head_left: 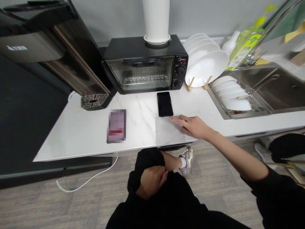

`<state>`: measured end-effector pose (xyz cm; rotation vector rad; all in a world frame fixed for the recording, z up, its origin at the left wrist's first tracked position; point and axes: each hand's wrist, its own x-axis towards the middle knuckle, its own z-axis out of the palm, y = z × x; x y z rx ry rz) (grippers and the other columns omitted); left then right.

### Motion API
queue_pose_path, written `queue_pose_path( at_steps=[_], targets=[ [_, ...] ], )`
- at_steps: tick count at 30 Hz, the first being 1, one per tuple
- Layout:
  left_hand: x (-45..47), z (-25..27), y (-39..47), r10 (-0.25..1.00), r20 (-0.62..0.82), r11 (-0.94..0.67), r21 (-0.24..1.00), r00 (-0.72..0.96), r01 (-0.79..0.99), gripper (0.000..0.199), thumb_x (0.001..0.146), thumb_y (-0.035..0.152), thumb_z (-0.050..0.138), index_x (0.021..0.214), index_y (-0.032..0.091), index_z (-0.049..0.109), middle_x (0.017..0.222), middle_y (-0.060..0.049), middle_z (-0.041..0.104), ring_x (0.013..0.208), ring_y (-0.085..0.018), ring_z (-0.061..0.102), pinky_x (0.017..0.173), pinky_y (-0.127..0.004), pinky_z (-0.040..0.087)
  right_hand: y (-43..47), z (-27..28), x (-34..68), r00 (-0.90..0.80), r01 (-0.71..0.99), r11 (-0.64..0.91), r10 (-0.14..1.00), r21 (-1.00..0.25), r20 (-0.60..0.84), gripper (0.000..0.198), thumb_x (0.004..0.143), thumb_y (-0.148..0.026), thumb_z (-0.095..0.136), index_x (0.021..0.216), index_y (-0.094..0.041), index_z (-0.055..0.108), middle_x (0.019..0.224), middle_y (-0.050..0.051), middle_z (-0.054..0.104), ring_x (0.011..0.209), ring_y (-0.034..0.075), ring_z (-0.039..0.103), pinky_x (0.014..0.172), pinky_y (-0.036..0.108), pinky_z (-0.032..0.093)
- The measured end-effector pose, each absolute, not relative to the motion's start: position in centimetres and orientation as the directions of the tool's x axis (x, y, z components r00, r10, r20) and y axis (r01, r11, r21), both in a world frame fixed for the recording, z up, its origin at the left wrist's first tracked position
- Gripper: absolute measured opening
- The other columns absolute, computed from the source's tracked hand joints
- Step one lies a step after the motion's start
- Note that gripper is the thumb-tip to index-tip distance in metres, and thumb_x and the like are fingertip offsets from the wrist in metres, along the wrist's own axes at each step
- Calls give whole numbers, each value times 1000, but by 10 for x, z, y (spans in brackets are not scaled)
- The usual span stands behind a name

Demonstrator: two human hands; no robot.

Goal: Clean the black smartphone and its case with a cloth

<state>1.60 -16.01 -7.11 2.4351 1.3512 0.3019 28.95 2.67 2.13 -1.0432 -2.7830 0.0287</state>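
My right hand (pixel 192 126) reaches over the counter, index finger stretched out onto the upper part of a thin pale sheet (pixel 166 130), paper or cloth. Its other fingers are partly bent and spread apart, with a bit of white showing between them. The sheet lies flat at the counter's front edge. Just beyond it lies a black smartphone (pixel 165 104), screen dark. My left hand (pixel 153 180) is closed in a loose fist on my leg, away from the counter, and nothing shows in it. Left of the sheet lies a purple, blurred-out rectangular item (pixel 116 126).
A black toaster oven (pixel 145 63) stands at the back with a white pot (pixel 156 20) on top. White plates (pixel 207 68) stand upright in a rack beside it. Rightward are a sink (pixel 271 86) and soap bottle (pixel 247 44). A dispenser machine (pixel 95 101) stands at left.
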Motion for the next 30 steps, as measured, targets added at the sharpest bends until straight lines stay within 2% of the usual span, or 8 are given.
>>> queue_pose_path(
  at_steps=[6, 12, 16, 18, 22, 24, 27, 30],
  targets=[
    [16, -66, -159, 848, 9, -487, 408, 530, 772, 34, 106, 26, 43, 75, 22, 57, 71, -2, 69, 64, -17, 67, 58, -34, 39, 34, 14, 289, -784, 606, 794, 607, -51, 130, 44, 106, -25, 38, 148, -25, 51, 117, 11, 72, 67, 15, 56, 60, 30, 31],
    [16, -65, -159, 849, 15, -484, 426, 529, 764, 36, 107, 27, 40, 76, 22, 57, 71, -2, 67, 66, -16, 67, 59, -32, 41, 35, 13, 289, -775, 612, 788, 615, -65, 149, 47, 109, -30, 35, 155, -29, 44, 123, 10, 72, 71, 15, 59, 61, 31, 32],
    [16, -66, -159, 846, 16, -489, 421, 533, 764, 34, 106, 26, 42, 76, 22, 58, 71, -2, 66, 65, -16, 67, 58, -32, 42, 34, 14, 287, -792, 581, 801, 597, -145, 127, 42, 110, -33, 34, 148, -25, 52, 122, 11, 73, 77, 18, 64, 65, 31, 38],
    [16, -66, -159, 846, 16, -490, 418, 533, 765, 34, 105, 25, 42, 75, 22, 58, 71, -2, 66, 65, -16, 67, 58, -32, 42, 34, 14, 286, -794, 576, 799, 597, -170, 116, 42, 111, -36, 33, 149, -26, 50, 123, 11, 73, 82, 20, 66, 67, 31, 41],
    [16, -66, -159, 846, 14, -491, 411, 533, 768, 35, 106, 26, 41, 76, 22, 58, 72, -2, 69, 66, -17, 68, 59, -34, 41, 32, 19, 285, -709, 600, 693, 692, -400, 136, 59, 107, -54, 45, 155, -21, 40, 124, 13, 73, 84, 22, 67, 73, 34, 46],
    [17, -65, -159, 846, 13, -492, 407, 534, 770, 36, 106, 26, 40, 76, 22, 58, 72, -2, 69, 66, -17, 68, 59, -34, 41, 32, 25, 284, -677, 578, 647, 720, -497, 150, 57, 105, -58, 46, 147, -18, 47, 121, 13, 72, 88, 22, 67, 78, 35, 48],
    [17, -65, -158, 844, 16, -494, 409, 536, 767, 35, 106, 26, 41, 76, 22, 58, 71, -2, 68, 66, -17, 67, 58, -34, 42, 32, 35, 281, -674, 529, 632, 718, -566, 173, 43, 109, -54, 35, 123, -20, 58, 113, 9, 69, 94, 19, 65, 83, 31, 49],
    [17, -64, -158, 842, 18, -498, 412, 540, 763, 33, 105, 25, 44, 75, 22, 59, 70, -2, 66, 65, -17, 67, 58, -32, 43, 32, 41, 277, -635, 525, 594, 750, -610, 185, 49, 106, -62, 37, 100, -20, 61, 89, 3, 66, 79, 16, 60, 73, 28, 45]
  ],
)
